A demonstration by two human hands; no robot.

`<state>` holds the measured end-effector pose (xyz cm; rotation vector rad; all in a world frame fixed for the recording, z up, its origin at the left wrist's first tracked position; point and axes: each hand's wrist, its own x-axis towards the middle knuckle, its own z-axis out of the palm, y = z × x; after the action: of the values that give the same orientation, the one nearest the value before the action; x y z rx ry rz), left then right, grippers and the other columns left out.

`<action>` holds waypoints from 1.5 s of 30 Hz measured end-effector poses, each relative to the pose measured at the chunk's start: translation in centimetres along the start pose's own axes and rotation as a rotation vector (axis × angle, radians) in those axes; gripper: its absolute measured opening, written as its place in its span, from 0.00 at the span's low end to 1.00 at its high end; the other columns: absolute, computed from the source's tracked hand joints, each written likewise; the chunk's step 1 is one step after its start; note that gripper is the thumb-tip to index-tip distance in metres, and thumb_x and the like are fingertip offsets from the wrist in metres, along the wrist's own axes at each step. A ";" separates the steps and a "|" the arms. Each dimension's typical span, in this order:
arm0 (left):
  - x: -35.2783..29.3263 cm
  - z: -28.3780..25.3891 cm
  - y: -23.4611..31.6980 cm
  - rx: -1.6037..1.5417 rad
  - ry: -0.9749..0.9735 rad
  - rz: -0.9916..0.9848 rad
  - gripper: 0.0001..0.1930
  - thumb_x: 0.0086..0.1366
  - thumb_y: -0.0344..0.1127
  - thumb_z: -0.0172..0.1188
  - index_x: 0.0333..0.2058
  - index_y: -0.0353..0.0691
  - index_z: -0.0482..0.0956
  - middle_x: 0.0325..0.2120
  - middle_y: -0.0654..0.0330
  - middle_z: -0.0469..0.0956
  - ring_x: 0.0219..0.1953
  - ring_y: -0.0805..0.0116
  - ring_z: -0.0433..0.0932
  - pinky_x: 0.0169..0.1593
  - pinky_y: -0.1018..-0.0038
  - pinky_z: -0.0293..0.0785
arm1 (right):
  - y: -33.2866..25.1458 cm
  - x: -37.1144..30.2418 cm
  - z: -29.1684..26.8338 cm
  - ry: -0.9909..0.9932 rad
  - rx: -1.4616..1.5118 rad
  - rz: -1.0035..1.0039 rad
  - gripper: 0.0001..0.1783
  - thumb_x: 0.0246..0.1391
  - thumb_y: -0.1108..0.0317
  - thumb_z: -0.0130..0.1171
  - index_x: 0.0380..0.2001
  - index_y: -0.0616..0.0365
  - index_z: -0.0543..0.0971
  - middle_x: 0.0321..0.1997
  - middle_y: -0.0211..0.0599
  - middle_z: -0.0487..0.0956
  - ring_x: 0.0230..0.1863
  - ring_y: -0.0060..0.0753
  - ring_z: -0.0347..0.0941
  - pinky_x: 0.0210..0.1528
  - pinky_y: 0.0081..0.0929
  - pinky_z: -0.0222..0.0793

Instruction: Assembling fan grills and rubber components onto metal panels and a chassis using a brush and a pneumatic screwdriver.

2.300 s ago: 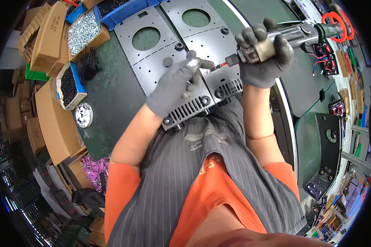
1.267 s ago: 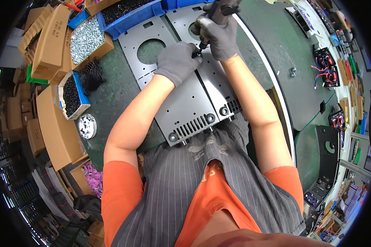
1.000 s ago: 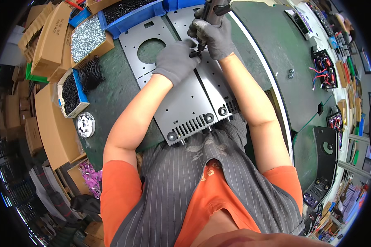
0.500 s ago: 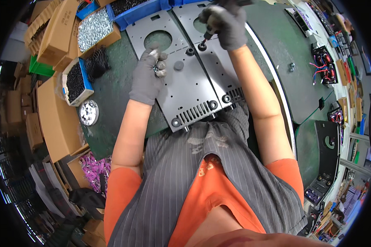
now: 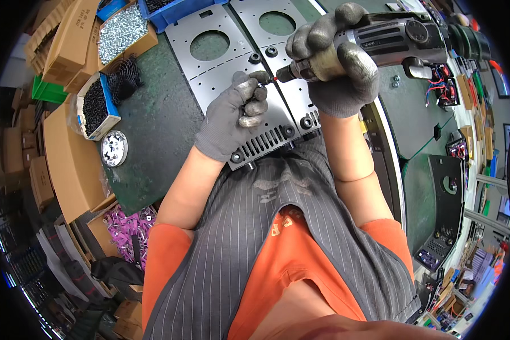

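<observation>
My right hand (image 5: 344,71), in a grey glove with silvery fingertips, grips a power screwdriver (image 5: 399,42) held sideways above the bench. The driver's thin tip points left, toward my left hand (image 5: 229,116). That hand, gloved too, is closed in a pinch at the tip; what sits between thumb and forefinger is too small to name. Beneath both hands lie two grey metal panels (image 5: 201,75) side by side, each with a large round hole and slots along the near edge. Round black feet (image 5: 255,58) stand on the panels, near the seam and at the near edge.
To the left are a carton of silvery screws (image 5: 122,34), a box of black screws (image 5: 98,107), black wire grilles (image 5: 123,79) and a round white dish (image 5: 114,148). A blue bin (image 5: 173,12) stands at the back. Wired parts (image 5: 442,85) and a black panel (image 5: 445,198) lie right.
The right hand has come nearer and lower, turning the driver sideways so its body shows. My left hand has moved right and nearer, meeting the driver tip.
</observation>
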<state>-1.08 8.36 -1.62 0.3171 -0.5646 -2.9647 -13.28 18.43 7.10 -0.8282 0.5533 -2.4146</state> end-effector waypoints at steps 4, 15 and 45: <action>0.3 0.1 -0.4 -0.181 -0.083 -0.093 0.10 0.65 0.32 0.45 0.43 0.36 0.67 0.26 0.62 0.67 0.21 0.79 0.59 0.18 0.89 0.55 | 0.0 0.8 -2.9 -0.510 -0.110 -0.096 0.24 0.49 0.62 0.47 0.52 0.52 0.63 0.35 0.34 0.71 0.29 0.31 0.64 0.33 0.31 0.61; 0.9 0.6 -0.5 -0.188 -0.096 -0.154 0.10 0.64 0.32 0.46 0.43 0.38 0.67 0.25 0.65 0.64 0.20 0.83 0.58 0.16 0.91 0.58 | -0.4 0.8 -4.3 -0.496 -0.055 -0.086 0.24 0.47 0.62 0.50 0.50 0.51 0.64 0.34 0.33 0.72 0.28 0.31 0.65 0.32 0.29 0.61; 6.5 -1.0 5.5 2.024 0.360 0.273 0.17 0.52 0.44 0.57 0.39 0.44 0.80 0.30 0.55 0.79 0.34 0.60 0.78 0.37 0.68 0.72 | 7.5 6.8 -6.6 -0.066 -0.764 0.227 0.20 0.43 0.72 0.60 0.41 0.60 0.66 0.25 0.30 0.72 0.21 0.19 0.68 0.23 0.18 0.64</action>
<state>-6.85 2.00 -1.64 0.6670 -2.7490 -0.9551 -19.61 9.88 1.29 -1.0585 1.4988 -1.9430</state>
